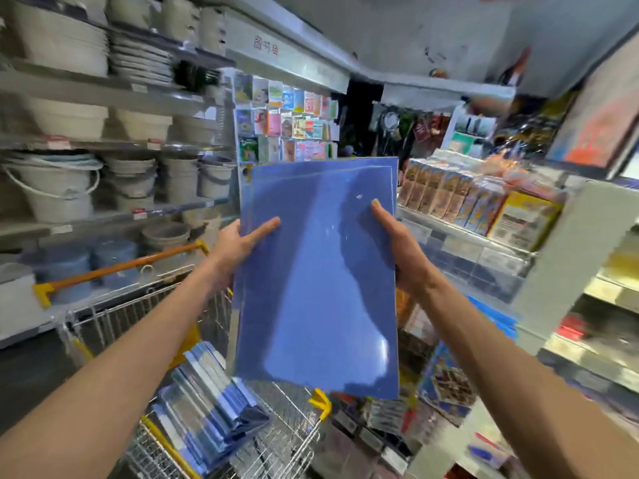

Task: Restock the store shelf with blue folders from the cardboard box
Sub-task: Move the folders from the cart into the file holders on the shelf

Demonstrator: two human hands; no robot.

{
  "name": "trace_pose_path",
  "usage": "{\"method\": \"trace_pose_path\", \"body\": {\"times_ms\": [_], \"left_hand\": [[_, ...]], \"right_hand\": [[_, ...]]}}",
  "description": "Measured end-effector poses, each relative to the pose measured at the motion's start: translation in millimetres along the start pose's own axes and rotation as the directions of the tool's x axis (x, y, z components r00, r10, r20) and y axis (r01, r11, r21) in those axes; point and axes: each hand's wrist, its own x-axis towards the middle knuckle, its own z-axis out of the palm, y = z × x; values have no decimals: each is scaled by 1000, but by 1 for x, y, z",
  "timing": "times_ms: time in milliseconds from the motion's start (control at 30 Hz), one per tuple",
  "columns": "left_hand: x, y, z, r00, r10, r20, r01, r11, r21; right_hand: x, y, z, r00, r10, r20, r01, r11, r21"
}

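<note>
Cramped shop aisle, shelving on both sides, grey ceiling (415, 32) overhead.
Left of the grip: metal shelves (103, 93) stacked with pale buckets (58, 191) and basins (65, 119). Beyond it, a rack of coloured cards (287, 126). Right of it, a shelf of packaged goods (463, 233), blurred. Below and left, a wire trolley (114, 319) on dark floor (27, 375).

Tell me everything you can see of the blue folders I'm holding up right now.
The blue folders are a thin stack of glossy, plastic-looking sheets, layered edges showing at the top right, with glare across the front. Held upright, slightly tilted, above the wire cart. The left hand grips the left edge, the right hand the right, thumbs on front.
</note>
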Motion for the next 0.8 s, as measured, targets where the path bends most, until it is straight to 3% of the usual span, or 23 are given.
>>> {"method": "trace_pose_path", "body": {"times_ms": [200,500,700,800], "left_hand": [[-11,31,91,990,138,36,-130,977,-171],[-52,107,258,952,240,188,-194,953,-232],[-107,148,398,914,333,230,-275,928,-252],[-135,165,471,898,374,231,-320,916,-241]], "right_hand": [[-46,-50,-57,991,-55,-124,60,997,42],[-156,-123,-186,939,-161,-304,168,986,-2],[-256,-143,-297,909,-213,-358,167,974,-155],[-300,-160,-353,825,-329,-460,239,940,-244]]}}
